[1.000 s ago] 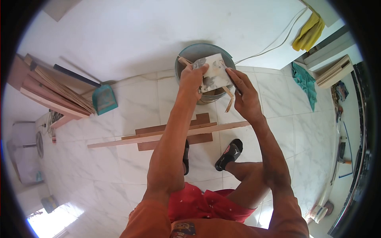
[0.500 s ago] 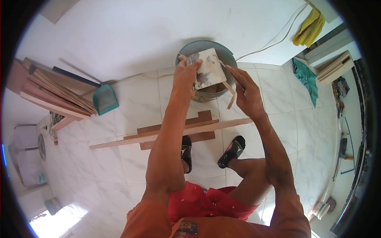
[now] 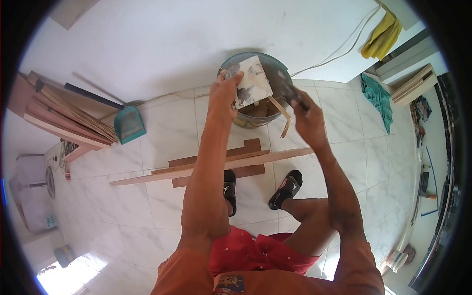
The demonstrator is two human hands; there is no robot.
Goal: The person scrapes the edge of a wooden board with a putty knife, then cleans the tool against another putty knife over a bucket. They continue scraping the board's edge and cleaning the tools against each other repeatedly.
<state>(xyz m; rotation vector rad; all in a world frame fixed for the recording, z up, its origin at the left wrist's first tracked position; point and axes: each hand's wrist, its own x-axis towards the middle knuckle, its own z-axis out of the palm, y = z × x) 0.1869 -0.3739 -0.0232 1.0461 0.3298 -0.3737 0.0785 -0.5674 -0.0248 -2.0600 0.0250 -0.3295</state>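
Note:
Over a round grey-green bucket (image 3: 263, 118) near the wall, my left hand (image 3: 225, 93) grips the left edge of a white square board (image 3: 254, 81) stained with grey. To the right of the board, my right hand (image 3: 309, 115) is closed around a dark-handled tool (image 3: 300, 98); its far end is blurred by motion. A thin bent wooden strip (image 3: 285, 120) sticks out over the bucket's rim between my hands. Other wooden scraps show inside the bucket, partly hidden by the board.
Long wooden pieces (image 3: 211, 166) lie across the tiled floor by my feet. To the left are a teal dustpan (image 3: 130, 124) and stacked boards (image 3: 73, 120). A green cloth (image 3: 377, 98) and a yellow cloth (image 3: 383, 35) are at the right.
My right hand has moved away from the board, slightly right and down, and the dark handle in it now shows. The board has shifted a little left and tilted.

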